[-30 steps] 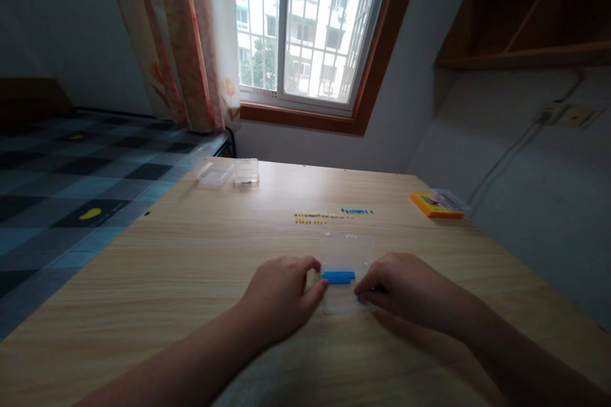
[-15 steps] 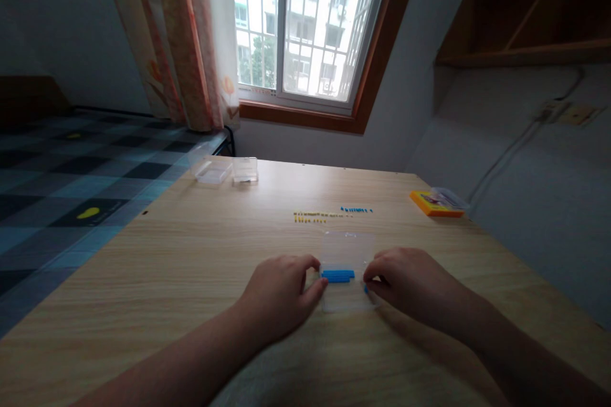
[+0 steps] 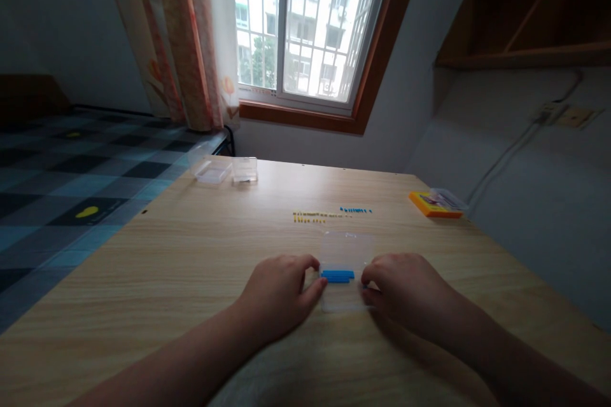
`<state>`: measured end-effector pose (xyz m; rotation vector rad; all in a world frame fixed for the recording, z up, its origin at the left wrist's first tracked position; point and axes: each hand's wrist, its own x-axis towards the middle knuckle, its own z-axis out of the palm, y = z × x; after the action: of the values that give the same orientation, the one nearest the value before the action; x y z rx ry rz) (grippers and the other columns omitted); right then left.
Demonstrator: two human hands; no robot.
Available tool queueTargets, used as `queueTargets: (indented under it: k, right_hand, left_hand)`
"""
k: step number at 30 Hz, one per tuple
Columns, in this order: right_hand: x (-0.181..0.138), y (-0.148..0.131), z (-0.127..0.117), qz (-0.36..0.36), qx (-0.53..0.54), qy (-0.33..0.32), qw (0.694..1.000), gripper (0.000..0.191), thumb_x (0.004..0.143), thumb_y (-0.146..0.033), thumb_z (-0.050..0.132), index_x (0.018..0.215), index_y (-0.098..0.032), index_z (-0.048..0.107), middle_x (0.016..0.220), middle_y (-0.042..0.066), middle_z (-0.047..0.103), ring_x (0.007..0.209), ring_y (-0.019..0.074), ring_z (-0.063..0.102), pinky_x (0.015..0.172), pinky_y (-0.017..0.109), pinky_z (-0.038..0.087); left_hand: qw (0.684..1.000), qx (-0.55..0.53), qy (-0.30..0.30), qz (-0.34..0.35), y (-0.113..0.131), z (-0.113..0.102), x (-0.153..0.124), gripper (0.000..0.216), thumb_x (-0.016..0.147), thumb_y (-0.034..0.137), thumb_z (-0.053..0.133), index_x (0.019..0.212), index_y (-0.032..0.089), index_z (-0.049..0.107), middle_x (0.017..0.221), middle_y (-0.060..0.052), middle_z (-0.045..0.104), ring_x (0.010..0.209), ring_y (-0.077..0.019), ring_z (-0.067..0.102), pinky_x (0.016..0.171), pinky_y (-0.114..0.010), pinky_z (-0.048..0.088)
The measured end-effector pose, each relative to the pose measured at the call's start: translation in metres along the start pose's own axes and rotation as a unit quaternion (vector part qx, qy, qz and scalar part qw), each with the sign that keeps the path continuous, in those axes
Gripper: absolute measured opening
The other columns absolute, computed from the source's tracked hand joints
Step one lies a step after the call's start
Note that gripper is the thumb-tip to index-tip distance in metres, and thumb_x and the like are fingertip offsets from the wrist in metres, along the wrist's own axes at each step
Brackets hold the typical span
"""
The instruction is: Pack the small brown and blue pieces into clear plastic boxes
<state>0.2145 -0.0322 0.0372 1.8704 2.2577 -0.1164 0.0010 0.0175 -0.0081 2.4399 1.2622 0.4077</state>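
A clear flat plastic plate (image 3: 346, 248) lies on the wooden table (image 3: 191, 254) in front of me. A short row of blue pieces (image 3: 338, 276) sits on it. My left hand (image 3: 281, 292) rests at the plate's left edge, fingers curled, thumb and forefinger touching the edge beside the blue row. My right hand (image 3: 405, 289) is curled at the plate's right edge, its fingertips pinched close to the blue row's right end; what they hold is too small to make out. Farther back lie a line of small yellow pieces (image 3: 312, 216) and a line of small blue pieces (image 3: 356, 210).
Two clear plastic boxes (image 3: 226, 170) stand at the table's far left corner. An orange-yellow box (image 3: 436, 202) lies at the far right edge near the wall. A bed with a checked cover (image 3: 71, 178) is to the left, a window behind.
My right hand has shifted slightly left, its fingertips closing in on the blue row's right end. The left hand has stayed put.
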Motion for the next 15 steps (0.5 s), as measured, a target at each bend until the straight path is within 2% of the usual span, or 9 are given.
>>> queueTargets:
  k: [9, 12, 15]
  right_hand:
    - [0.0022, 0.0003, 0.0021, -0.008, 0.002, 0.011, 1.000, 0.024, 0.084, -0.024, 0.055, 0.079, -0.021, 0.078, 0.082, 0.009, 0.076, 0.075, 0.0244, 0.070, 0.061, 0.030, 0.039]
    - [-0.0001, 0.0015, 0.0007, -0.036, 0.054, 0.046, 0.997, 0.020, 0.083, -0.023, 0.058, 0.080, -0.025, 0.078, 0.080, 0.003, 0.076, 0.073, 0.0197, 0.068, 0.062, 0.028, 0.038]
    - [-0.0013, 0.0023, -0.0004, -0.082, 0.130, 0.052, 0.987, 0.019, 0.082, -0.022, 0.061, 0.082, -0.029, 0.079, 0.076, -0.001, 0.075, 0.067, 0.0144, 0.064, 0.061, 0.025, 0.036]
  left_hand:
    - [1.000, 0.006, -0.001, 0.003, 0.0008, -0.0004, 0.0008, 0.032, 0.089, 0.042, 0.053, 0.106, 0.023, 0.071, 0.077, -0.004, 0.072, 0.073, -0.0218, 0.064, 0.069, -0.033, 0.046]
    - [1.000, 0.007, -0.002, -0.001, 0.0013, -0.0009, 0.0006, 0.032, 0.089, 0.042, 0.053, 0.107, 0.023, 0.071, 0.078, -0.004, 0.072, 0.074, -0.0224, 0.064, 0.069, -0.034, 0.046]
    - [1.000, 0.003, -0.005, -0.003, 0.0015, -0.0010, 0.0004, 0.032, 0.090, 0.042, 0.053, 0.108, 0.023, 0.071, 0.078, -0.004, 0.072, 0.075, -0.0229, 0.065, 0.070, -0.034, 0.046]
